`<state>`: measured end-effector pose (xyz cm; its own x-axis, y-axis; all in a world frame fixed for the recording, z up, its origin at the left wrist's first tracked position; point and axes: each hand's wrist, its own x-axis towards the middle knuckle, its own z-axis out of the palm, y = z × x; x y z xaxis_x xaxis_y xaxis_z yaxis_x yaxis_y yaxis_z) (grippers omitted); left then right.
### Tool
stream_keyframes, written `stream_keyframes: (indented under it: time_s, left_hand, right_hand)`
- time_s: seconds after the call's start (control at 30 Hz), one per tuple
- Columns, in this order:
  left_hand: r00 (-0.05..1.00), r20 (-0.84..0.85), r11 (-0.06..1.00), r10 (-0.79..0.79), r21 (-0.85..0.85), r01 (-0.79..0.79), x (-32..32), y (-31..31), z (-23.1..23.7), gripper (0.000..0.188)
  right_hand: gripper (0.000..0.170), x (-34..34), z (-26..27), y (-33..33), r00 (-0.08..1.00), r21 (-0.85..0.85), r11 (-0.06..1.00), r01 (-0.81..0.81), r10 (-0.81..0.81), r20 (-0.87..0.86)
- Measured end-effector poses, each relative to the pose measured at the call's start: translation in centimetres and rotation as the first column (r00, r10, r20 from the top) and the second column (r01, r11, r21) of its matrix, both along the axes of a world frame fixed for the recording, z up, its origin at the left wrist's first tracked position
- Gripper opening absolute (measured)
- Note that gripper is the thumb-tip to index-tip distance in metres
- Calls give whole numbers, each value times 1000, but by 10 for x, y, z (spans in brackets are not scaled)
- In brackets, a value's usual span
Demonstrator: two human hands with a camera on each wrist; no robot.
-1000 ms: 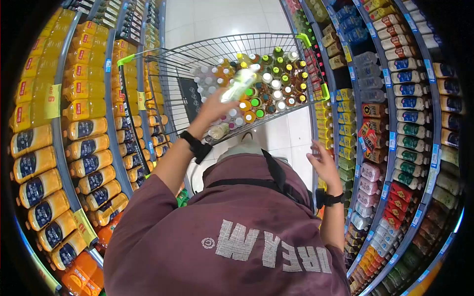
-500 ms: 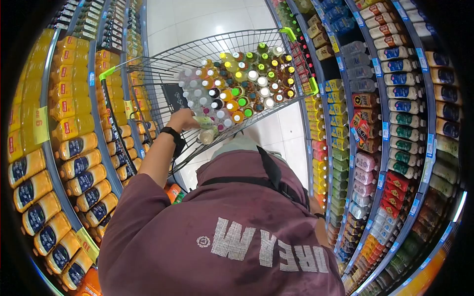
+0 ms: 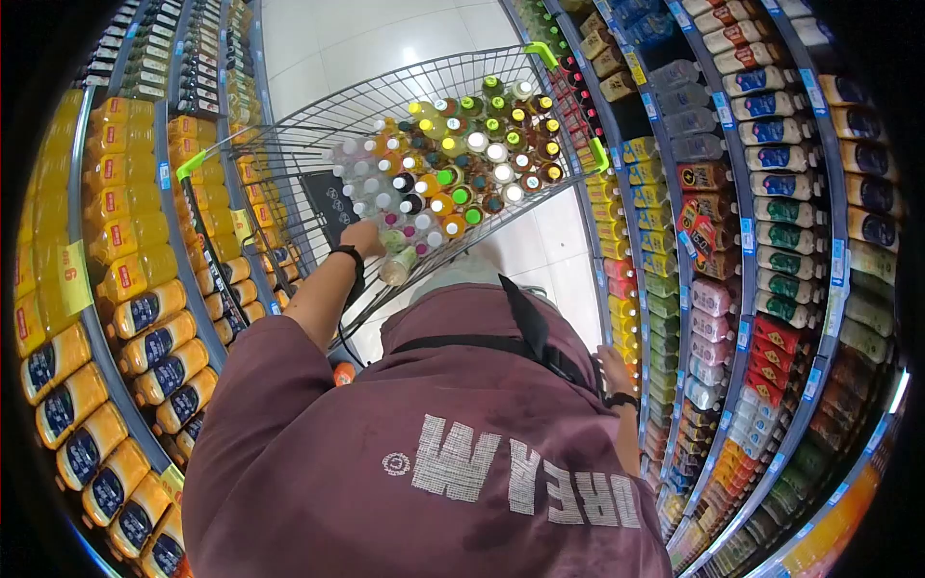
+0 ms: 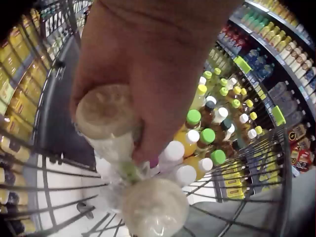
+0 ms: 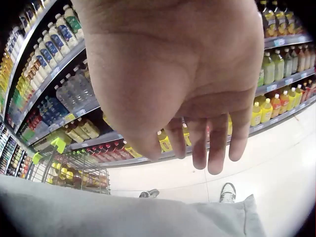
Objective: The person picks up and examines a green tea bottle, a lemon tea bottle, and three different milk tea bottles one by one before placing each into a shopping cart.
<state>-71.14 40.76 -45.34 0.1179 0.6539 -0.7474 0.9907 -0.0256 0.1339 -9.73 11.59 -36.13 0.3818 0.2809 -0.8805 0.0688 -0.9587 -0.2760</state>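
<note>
In the near left corner of a shopping cart (image 3: 381, 96), my left hand (image 3: 361, 236) grips a bottle (image 4: 111, 118) with a pale, cloudy base turned upward. My thumb lies along one side of it and the far fingers are hidden behind. Right beside it, a second bottle of the same look (image 4: 155, 205) stands base up at the cart's near wall. Several capped bottles (image 3: 461, 196) stand packed together just past the hand. My right hand (image 5: 182, 94) hangs by my side, holding nothing, its fingers loosely extended.
Shelves of yellow bottles (image 3: 125, 207) line the left side of the aisle. More drink shelves (image 3: 785, 207) rise close on the right. White floor tiles (image 3: 385, 29) run ahead of the cart. A black panel (image 3: 326, 197) sits at the cart's left end.
My left hand has lowered a bottle from above the cart into its near left corner. My right hand has dropped to my side. The cart appears farther left in view.
</note>
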Motion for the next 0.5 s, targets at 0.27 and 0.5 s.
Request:
stream_keyframes:
  time_s: [0.27, 0.5]
  left_hand:
    - [993, -78, 995, 91, 54, -87, 32, -25, -21, 32]
    - [985, -65, 987, 158, -30, -160, 67, -14, -25, 46]
  right_hand:
    - [42, 4, -35, -20, 980, 12, 981, -192, 193, -48]
    - [48, 8, -33, -37, 981, 19, 982, -187, 188, -58]
